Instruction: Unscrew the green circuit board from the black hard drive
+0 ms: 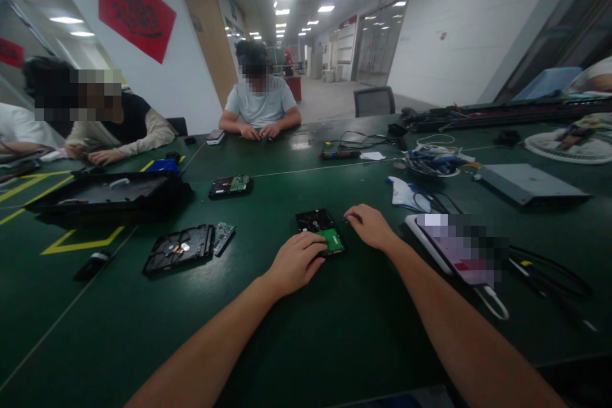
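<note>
A black hard drive (313, 220) with a green circuit board (333, 241) lies flat on the dark green table in front of me. My left hand (299, 260) grips its near left part, fingers over the top and thumb at the near edge. Just right of the drive, my right hand (373, 227) is closed in a pinch above the table. Something small and dark shows at those fingertips, too small to name. To the left lies another opened drive casing (179, 248), with a loose circuit board (223, 238) against its right side.
Farther back sits another hard drive (230, 186). A black tray (109, 194) stands left. On the right are a phone (454, 245), cables (554, 261), a white-blue cloth (406, 194) and a grey metal box (530, 182). People work across the table.
</note>
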The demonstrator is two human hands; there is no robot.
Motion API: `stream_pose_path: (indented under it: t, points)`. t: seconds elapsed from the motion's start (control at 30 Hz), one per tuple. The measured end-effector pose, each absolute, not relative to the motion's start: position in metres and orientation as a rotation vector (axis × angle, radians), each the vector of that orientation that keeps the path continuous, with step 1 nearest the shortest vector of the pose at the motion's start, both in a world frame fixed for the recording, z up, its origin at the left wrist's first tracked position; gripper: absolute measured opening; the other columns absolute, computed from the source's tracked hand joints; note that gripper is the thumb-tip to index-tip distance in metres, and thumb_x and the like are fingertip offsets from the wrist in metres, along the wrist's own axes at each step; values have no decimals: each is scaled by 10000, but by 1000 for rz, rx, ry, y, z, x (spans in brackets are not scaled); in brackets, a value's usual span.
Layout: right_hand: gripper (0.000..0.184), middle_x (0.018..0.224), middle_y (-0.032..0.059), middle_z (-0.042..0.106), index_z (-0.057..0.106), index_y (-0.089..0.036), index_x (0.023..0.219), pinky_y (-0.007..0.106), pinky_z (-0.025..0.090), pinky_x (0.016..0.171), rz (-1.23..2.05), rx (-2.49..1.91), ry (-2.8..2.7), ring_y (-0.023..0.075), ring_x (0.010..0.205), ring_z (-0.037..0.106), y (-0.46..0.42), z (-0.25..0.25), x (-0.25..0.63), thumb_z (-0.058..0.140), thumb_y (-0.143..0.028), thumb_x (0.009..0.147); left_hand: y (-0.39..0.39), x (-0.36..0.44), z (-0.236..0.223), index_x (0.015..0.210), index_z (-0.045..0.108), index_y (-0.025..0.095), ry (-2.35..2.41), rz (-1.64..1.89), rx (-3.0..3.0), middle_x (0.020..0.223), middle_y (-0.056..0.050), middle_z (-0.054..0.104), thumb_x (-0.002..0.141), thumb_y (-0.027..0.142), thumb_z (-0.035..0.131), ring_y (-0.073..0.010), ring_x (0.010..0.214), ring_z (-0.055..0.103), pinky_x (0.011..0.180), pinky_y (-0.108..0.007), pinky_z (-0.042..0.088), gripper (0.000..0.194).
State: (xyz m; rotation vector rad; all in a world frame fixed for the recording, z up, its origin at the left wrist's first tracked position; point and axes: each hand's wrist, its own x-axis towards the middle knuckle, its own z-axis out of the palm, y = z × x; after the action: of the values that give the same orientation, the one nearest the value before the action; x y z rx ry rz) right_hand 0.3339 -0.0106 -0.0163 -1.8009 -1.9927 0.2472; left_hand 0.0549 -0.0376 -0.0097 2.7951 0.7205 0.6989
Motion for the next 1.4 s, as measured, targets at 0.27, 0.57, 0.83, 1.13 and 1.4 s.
stream_pose_path:
  t: [0.27,0.57,0.83,1.13,1.4]
  points:
    - [161,1041,71,738,725,-182,1041,296,479,891,264,-1870,-1936,188,969,672,-14,-12,340,592,-185,950,-40,56,-4,1290,613,217,706,673,2808,1326,-101,671,981,226,568,-264,1236,622,1090,-479,511,312]
    - [211,1056,83,698,720,-167,1074,291,456,910,262,-1842,-2022,181,970,649,-17,-10,334,564,-123,939,-41,57,-6,1243,639,212,726,720,2827,1312,-106,661,969,235,579,-273,1222,609,1082,-482,503,282]
    - [247,1114,94,689,745,-187,1107,312,464,941,253,-1830,-2087,199,1022,647,-17,-10,334,547,-147,966,-37,55,-5,1142,663,200,980,911,2738,1189,-109,698,989,249,549,-275,1129,634,993,-493,536,197]
    - [169,1065,88,695,734,-176,1050,300,472,902,252,-1857,-2055,197,995,652,-19,-6,334,591,-169,961,-19,45,-18,1054,694,203,1185,1064,2581,1106,-95,698,897,3,471,-256,1070,636,940,-471,578,338]
    - [246,1084,98,706,747,-171,1133,303,461,928,222,-1911,-2012,203,1014,656,-17,-8,334,563,-156,970,-31,49,-8,1086,723,193,938,964,2667,1197,-136,674,971,208,559,-277,1140,626,948,-489,571,200]
